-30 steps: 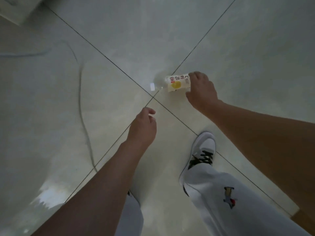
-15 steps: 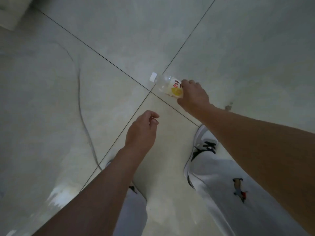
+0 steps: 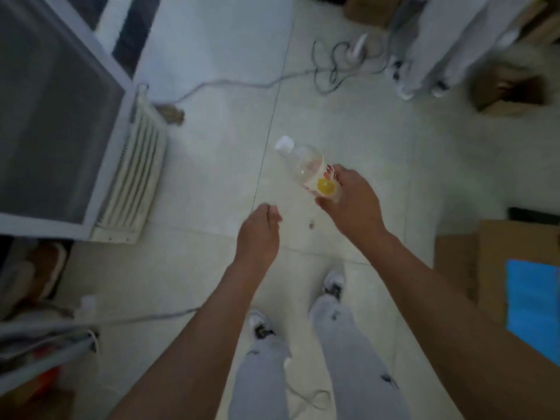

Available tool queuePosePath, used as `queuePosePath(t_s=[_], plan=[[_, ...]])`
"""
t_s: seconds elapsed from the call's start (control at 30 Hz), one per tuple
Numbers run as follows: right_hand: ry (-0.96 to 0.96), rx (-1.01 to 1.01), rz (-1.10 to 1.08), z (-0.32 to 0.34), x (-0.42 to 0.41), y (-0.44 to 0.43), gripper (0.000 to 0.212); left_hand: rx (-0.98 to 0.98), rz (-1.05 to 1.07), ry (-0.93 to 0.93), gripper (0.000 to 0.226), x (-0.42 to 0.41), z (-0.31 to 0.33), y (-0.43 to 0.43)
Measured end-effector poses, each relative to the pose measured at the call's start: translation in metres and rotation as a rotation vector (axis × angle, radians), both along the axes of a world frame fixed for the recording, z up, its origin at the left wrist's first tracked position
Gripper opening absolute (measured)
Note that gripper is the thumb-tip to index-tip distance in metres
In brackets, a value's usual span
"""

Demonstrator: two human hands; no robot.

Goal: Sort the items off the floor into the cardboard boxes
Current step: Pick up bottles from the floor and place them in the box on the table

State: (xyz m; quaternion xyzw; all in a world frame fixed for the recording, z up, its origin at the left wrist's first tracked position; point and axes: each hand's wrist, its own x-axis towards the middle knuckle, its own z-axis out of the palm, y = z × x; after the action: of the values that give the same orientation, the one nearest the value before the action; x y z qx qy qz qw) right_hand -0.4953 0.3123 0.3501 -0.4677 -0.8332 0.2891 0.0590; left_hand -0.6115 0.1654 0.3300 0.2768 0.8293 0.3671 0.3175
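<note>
My right hand (image 3: 351, 204) grips a clear plastic bottle (image 3: 306, 166) by its lower end, well above the floor. The bottle has a white cap and a white label with a yellow fruit and red lettering; it tilts up and to the left. My left hand (image 3: 259, 231) hangs beside it with loosely curled fingers and holds nothing. A cardboard box (image 3: 491, 268) with a blue item (image 3: 533, 304) inside lies at the right edge. A second cardboard box (image 3: 506, 92) sits at the upper right, blurred.
A large grey-fronted appliance (image 3: 54, 116) with a white grille (image 3: 136, 177) stands at the left. Cables (image 3: 333, 65) and a white unit on wheels (image 3: 439, 43) lie at the top. Clutter and another bottle (image 3: 86, 307) fill the lower left. My legs and shoes stand at bottom centre.
My right hand has lifted the bottle off the floor and I have straightened up, so the view now takes in the room, the appliance and the boxes. The left hand stays empty.
</note>
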Motion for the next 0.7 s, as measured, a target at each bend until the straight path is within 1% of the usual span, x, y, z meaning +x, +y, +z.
queuePosePath(t_s=[0.13, 0.2, 0.3, 0.43, 0.5, 0.6, 0.7], plan=[[0.105, 0.074, -0.131, 0.125, 0.064, 0.005, 0.052, 0.148, -0.108, 0.053, 0.032, 0.054, 0.095, 0.016], [0.165, 0.119, -0.158, 0.17, 0.097, 0.003, 0.049, 0.159, -0.175, 0.045, 0.032, 0.083, 0.128, 0.023], [0.2, 0.176, -0.205, 0.225, 0.153, 0.004, 0.045, 0.175, -0.311, 0.116, 0.032, 0.125, 0.175, 0.044], [0.17, 0.228, -0.279, 0.267, 0.25, 0.014, 0.049, 0.21, -0.461, 0.207, 0.033, 0.191, 0.225, 0.082], [0.179, 0.226, -0.326, 0.282, 0.305, 0.018, 0.049, 0.185, -0.568, 0.238, 0.03, 0.236, 0.243, 0.1], [0.223, 0.237, -0.389, 0.302, 0.385, 0.025, 0.046, 0.164, -0.682, 0.263, 0.03, 0.312, 0.263, 0.126], [0.263, 0.264, -0.452, 0.315, 0.459, 0.03, 0.045, 0.172, -0.811, 0.363, 0.032, 0.385, 0.275, 0.143]])
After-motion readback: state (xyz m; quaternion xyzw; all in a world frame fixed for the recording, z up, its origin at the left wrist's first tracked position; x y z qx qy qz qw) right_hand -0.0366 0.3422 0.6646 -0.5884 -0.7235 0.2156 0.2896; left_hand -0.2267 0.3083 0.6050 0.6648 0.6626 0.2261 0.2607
